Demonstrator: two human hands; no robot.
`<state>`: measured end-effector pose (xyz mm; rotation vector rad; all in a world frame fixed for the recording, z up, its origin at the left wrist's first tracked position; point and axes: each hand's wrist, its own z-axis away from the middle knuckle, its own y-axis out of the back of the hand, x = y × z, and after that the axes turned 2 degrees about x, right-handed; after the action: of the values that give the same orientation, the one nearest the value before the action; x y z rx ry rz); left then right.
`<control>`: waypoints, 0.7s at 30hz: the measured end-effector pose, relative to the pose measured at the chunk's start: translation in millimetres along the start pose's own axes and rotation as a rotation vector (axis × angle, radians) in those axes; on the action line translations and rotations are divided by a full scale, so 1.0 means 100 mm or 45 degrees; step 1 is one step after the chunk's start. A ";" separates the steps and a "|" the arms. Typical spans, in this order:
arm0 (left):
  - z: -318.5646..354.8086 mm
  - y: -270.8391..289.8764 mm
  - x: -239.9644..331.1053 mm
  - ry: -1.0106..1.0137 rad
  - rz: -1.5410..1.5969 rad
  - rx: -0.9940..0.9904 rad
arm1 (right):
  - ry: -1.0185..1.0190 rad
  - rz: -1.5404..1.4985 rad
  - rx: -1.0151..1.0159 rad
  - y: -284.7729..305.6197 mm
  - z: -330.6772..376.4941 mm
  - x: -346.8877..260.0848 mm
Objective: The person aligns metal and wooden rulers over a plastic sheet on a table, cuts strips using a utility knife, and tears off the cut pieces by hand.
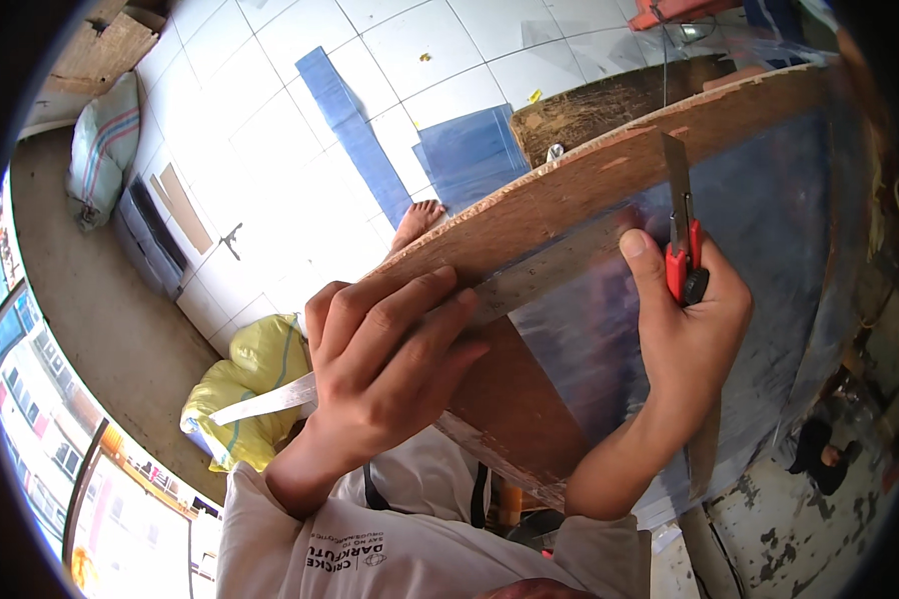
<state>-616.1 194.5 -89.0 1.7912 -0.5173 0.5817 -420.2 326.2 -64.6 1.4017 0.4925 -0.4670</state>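
My right hand (684,329) is closed round a red and black utility knife (677,268), its long blade extended and pointing away from me. The thumb lies along the handle. My left hand (385,349) grips a long flat metal ruler (539,278), fingers curled over it near the board's left end. One end of the ruler (265,401) sticks out past the left wrist. Under both hands is a wooden board (519,399), with a glossy bluish plastic sheet (599,349) spread over much of it. The knife's tip is above the board's far edge.
Blue sheet pieces (469,150) and a blue strip (355,135) lie on the white tiled floor (260,130). A worn plank (609,105) sits beyond the board. At the left are a yellow sack (260,379) and a white sack (105,150). My bare foot (417,222) shows beyond the board.
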 end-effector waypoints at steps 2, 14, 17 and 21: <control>0.00 -0.05 -0.01 -0.001 -0.006 0.053 | 0.038 -0.003 0.010 -0.01 0.00 0.02; -0.04 -0.12 -0.01 -0.020 -0.014 0.044 | -0.008 -0.066 -0.021 -0.01 0.00 0.03; -0.06 -0.13 -0.01 -0.009 0.023 0.072 | 0.007 -0.065 -0.021 -0.01 0.00 0.04; -0.09 -0.13 0.00 0.022 0.063 0.099 | -0.002 -0.057 -0.016 -0.01 -0.01 0.04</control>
<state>-608.9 207.3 -96.5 1.8491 -0.5344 0.6589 -417.5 326.7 -67.3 1.3806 0.5254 -0.5003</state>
